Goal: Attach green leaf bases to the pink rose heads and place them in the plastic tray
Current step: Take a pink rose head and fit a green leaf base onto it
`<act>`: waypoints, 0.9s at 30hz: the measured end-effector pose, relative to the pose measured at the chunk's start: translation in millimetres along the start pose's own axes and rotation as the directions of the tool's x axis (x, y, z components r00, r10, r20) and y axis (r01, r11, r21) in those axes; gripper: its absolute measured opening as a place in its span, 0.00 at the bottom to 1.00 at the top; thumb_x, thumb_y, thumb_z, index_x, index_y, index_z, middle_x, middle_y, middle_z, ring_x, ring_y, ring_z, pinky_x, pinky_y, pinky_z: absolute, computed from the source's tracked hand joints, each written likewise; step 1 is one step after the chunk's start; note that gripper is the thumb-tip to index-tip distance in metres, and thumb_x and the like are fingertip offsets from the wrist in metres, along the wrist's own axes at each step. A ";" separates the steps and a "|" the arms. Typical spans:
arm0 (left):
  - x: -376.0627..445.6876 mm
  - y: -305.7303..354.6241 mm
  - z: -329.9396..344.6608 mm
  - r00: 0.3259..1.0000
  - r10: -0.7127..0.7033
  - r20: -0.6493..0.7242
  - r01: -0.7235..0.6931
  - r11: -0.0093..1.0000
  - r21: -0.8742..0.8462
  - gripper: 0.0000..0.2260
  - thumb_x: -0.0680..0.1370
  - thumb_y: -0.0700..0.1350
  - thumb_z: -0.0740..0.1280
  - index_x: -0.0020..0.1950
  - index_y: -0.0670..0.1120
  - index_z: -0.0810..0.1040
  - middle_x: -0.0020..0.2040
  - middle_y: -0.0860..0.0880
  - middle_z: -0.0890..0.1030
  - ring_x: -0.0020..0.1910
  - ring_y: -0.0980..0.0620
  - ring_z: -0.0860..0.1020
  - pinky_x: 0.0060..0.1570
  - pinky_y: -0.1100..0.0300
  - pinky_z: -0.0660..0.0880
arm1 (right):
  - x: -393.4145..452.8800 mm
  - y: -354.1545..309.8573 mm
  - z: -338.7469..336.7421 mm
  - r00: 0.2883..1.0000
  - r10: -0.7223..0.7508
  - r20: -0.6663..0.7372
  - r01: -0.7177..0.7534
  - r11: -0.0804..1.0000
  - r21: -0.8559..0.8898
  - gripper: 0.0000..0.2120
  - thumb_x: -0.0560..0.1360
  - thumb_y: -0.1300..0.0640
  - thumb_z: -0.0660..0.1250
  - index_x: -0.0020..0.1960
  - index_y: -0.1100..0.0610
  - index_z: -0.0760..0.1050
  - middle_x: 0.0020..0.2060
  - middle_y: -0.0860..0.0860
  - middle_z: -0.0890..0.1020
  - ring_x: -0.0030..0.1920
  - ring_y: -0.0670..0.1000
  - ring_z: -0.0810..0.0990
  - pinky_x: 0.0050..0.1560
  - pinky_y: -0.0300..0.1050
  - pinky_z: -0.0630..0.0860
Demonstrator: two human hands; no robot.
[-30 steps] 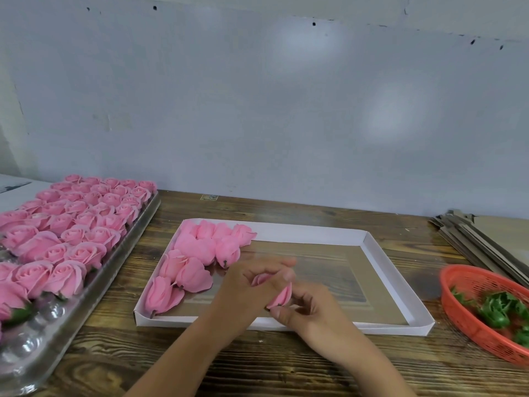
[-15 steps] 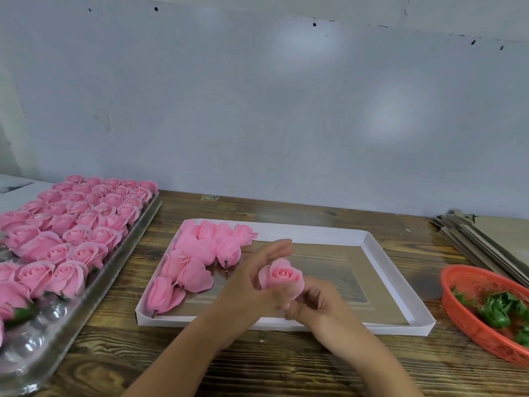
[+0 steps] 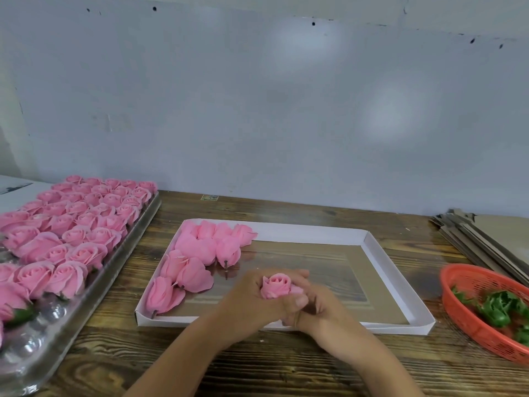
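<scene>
Fingers of the left hand [image 3: 252,302] are wrapping closed around a pink rose head [image 3: 275,286], bloom facing up, over the near edge of the white cardboard tray [image 3: 400,285]. The right hand [image 3: 323,310] is pressing in against its underside, fingers curled; whether it is pinching a leaf base there cannot be told, since both hands are hiding the base. Loose pink rose heads [image 3: 200,253] are lying on their sides in the tray's left part. A clear plastic tray [image 3: 94,282] is sitting to the left on the wooden table [image 3: 286,368], filled with upright roses [image 3: 77,224]. A red basket [image 3: 469,299] of green leaf bases [image 3: 495,308] is standing at right, just beside stacked cardboard sheets [image 3: 486,239].
</scene>
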State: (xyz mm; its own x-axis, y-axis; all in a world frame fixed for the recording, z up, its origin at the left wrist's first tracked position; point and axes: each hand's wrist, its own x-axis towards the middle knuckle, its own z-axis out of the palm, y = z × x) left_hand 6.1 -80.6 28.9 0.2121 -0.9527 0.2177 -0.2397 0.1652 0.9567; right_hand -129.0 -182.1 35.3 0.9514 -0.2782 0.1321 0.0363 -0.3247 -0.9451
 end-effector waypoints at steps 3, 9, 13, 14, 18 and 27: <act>1.9 -2.5 -0.9 0.998 -0.042 -0.039 0.040 0.998 -0.050 0.28 0.69 0.58 0.77 0.67 0.56 0.76 0.61 0.50 0.82 0.62 0.47 0.80 0.62 0.52 0.78 | 1.1 3.2 -0.3 0.996 0.000 -0.093 0.007 0.997 0.080 0.11 0.71 0.55 0.66 0.50 0.47 0.84 0.41 0.49 0.83 0.44 0.46 0.79 0.50 0.47 0.78; 0.0 5.0 -1.9 0.988 0.006 -0.157 -0.037 0.980 -0.194 0.31 0.65 0.73 0.72 0.65 0.63 0.76 0.59 0.57 0.82 0.57 0.60 0.81 0.51 0.67 0.78 | 1.5 5.4 -0.6 0.992 -0.008 -0.126 0.026 0.989 0.143 0.09 0.74 0.50 0.68 0.50 0.52 0.84 0.40 0.57 0.82 0.44 0.48 0.80 0.47 0.40 0.76; -1.7 6.2 -2.2 0.977 0.085 -0.195 -0.121 0.976 -0.181 0.20 0.74 0.67 0.68 0.45 0.51 0.86 0.47 0.31 0.81 0.48 0.48 0.84 0.45 0.65 0.80 | 0.7 7.0 3.6 1.000 0.018 -0.018 -0.019 0.999 -0.049 0.06 0.77 0.53 0.66 0.43 0.48 0.81 0.31 0.47 0.75 0.34 0.43 0.70 0.38 0.36 0.66; -1.9 5.5 -2.0 0.980 0.086 -0.180 -0.114 0.982 -0.152 0.19 0.76 0.64 0.68 0.41 0.50 0.85 0.44 0.30 0.81 0.50 0.47 0.84 0.45 0.65 0.79 | 0.4 6.5 4.6 1.000 0.011 -0.001 -0.011 0.997 -0.071 0.07 0.77 0.54 0.66 0.42 0.48 0.80 0.30 0.45 0.74 0.33 0.43 0.69 0.37 0.37 0.65; -1.8 6.2 -0.3 0.989 0.038 -0.146 -0.045 0.998 -0.046 0.13 0.78 0.59 0.69 0.40 0.55 0.86 0.52 0.51 0.87 0.41 0.55 0.85 0.39 0.66 0.79 | 1.4 3.9 6.5 0.999 -0.038 0.018 0.040 0.993 -0.113 0.13 0.79 0.58 0.64 0.43 0.42 0.79 0.35 0.49 0.78 0.37 0.48 0.73 0.42 0.41 0.67; 0.2 -0.9 -1.1 0.998 -0.041 -0.057 0.037 0.997 -0.072 0.09 0.72 0.53 0.75 0.52 0.55 0.86 0.56 0.51 0.86 0.61 0.54 0.81 0.58 0.61 0.78 | 3.6 4.3 6.8 0.996 -0.087 -0.036 0.085 0.995 -0.049 0.17 0.78 0.63 0.63 0.62 0.46 0.79 0.56 0.45 0.83 0.60 0.46 0.80 0.61 0.39 0.74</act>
State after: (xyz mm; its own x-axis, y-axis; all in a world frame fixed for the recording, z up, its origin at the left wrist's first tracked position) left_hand 7.4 -80.7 28.3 0.2757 -0.9425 0.1888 -0.1629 0.1478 0.9755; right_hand -123.4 -178.4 29.6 0.9332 -0.2809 0.2240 0.1018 -0.3912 -0.9147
